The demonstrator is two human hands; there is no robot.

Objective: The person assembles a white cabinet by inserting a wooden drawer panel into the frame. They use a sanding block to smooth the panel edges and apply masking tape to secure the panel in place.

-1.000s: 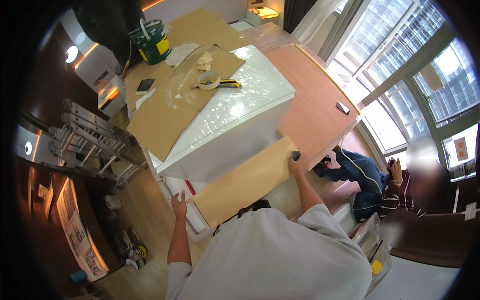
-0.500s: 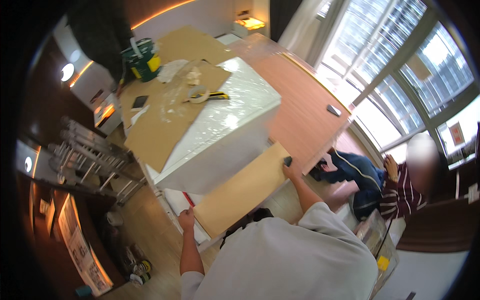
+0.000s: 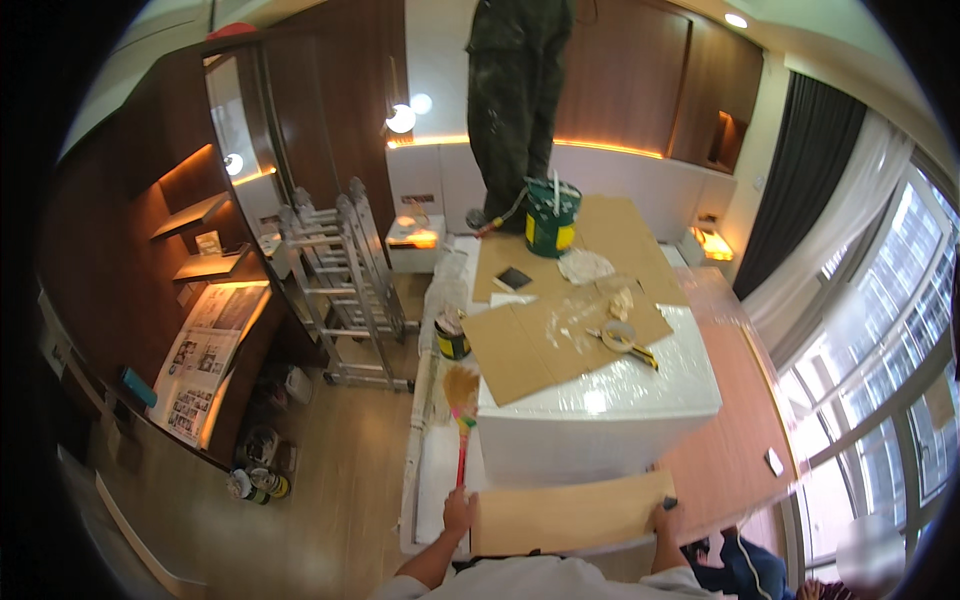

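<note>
A long light-tan board (image 3: 570,515) lies crosswise just in front of me. At its left end my left hand (image 3: 460,512) is closed round the red handle of a brush-like duster (image 3: 463,395), whose fluffy orange-brown head points away from me. My right hand (image 3: 664,516) is at the board's right end, its fingers closed on a small dark block (image 3: 670,503). Whether that hand also grips the board I cannot tell. Beyond the board stands a white box-like block (image 3: 590,445) wrapped in clear film.
Cardboard (image 3: 560,345) on the block carries a tape roll (image 3: 617,337) and a yellow cutter (image 3: 643,356). A green bucket (image 3: 552,215) stands beyond, near a person's dark trousers (image 3: 515,100). A ladder (image 3: 350,285) is at left; another person (image 3: 750,565) is low at right.
My view has swung up and to the left, bringing the standing person and the duster's head into sight. Both hands stay at the board's ends.
</note>
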